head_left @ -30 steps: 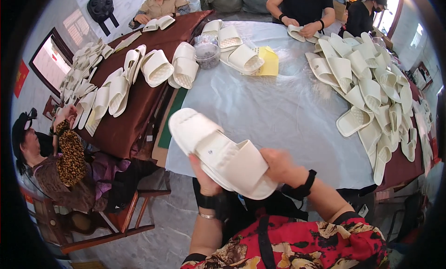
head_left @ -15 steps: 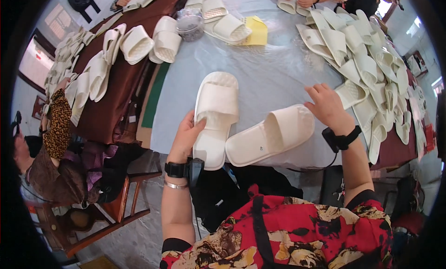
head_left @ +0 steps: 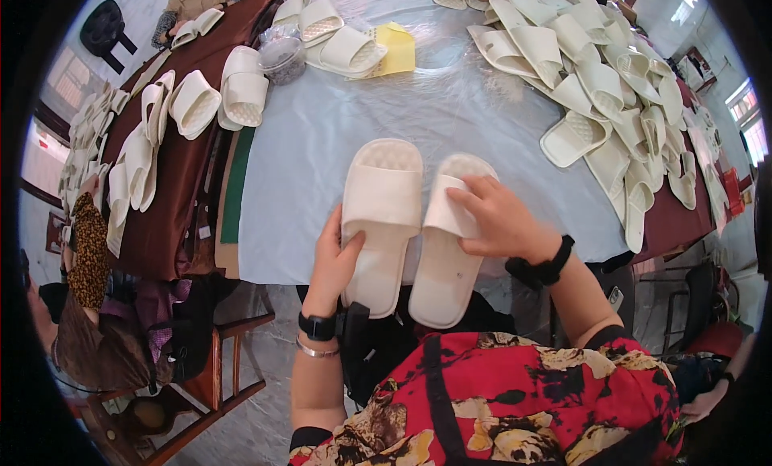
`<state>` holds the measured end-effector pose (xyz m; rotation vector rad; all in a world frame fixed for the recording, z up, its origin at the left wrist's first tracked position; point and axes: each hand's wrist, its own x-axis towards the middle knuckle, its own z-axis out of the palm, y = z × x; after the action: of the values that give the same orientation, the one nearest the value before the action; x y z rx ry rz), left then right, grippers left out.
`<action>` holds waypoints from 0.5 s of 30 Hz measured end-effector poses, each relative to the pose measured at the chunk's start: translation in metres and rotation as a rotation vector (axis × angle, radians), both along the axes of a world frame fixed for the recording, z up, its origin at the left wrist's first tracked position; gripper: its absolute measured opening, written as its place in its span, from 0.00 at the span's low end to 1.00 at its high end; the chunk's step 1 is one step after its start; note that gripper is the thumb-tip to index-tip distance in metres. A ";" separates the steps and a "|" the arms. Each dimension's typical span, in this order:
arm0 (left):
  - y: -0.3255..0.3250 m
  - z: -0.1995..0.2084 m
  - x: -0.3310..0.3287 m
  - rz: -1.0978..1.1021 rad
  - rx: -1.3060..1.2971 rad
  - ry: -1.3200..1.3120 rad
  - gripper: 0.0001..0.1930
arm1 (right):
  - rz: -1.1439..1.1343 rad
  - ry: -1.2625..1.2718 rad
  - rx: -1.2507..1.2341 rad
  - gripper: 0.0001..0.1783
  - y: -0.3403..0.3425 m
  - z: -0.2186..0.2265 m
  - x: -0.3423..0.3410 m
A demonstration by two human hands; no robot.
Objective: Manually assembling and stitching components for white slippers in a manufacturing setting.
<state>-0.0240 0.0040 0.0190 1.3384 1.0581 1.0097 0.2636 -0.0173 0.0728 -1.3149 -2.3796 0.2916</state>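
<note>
Two cream slippers lie side by side in front of me, toes away from me, heels reaching past the table's near edge. My left hand (head_left: 331, 261) grips the left slipper (head_left: 383, 194) by its outer side, the thumb over the insole just below the strap. Over the right slipper (head_left: 450, 213) is my right hand (head_left: 503, 218), its fingers on the strap and the thumb near the strap's lower edge. The hand hides part of that strap. A small dark mark shows on the right slipper's insole.
A large heap of cream slippers (head_left: 599, 88) covers the table's right side. More slippers (head_left: 243, 88) line the brown-covered table (head_left: 165, 225) on the left. Far back are a clear round tub (head_left: 283, 60) and a yellow sheet (head_left: 396, 48). Other people work at left and across.
My right hand has come left and down onto the right slipper, which now stands straight beside the left one instead of lying slanted. My left hand keeps its hold on the left slipper.
</note>
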 end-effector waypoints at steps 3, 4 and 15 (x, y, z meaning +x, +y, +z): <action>-0.009 0.003 -0.001 0.075 -0.053 -0.079 0.24 | 0.132 0.010 0.201 0.35 0.030 0.008 -0.011; -0.009 0.001 -0.004 0.133 -0.067 -0.110 0.24 | 0.164 -0.007 0.264 0.32 0.041 0.008 -0.015; -0.008 -0.023 -0.015 0.380 0.554 0.777 0.30 | -0.024 -0.445 0.313 0.13 0.144 -0.030 0.018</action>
<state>-0.0386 -0.0037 -0.0040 2.1322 1.7374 1.1314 0.2819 0.1262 0.0424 -1.3612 -2.6168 -0.4098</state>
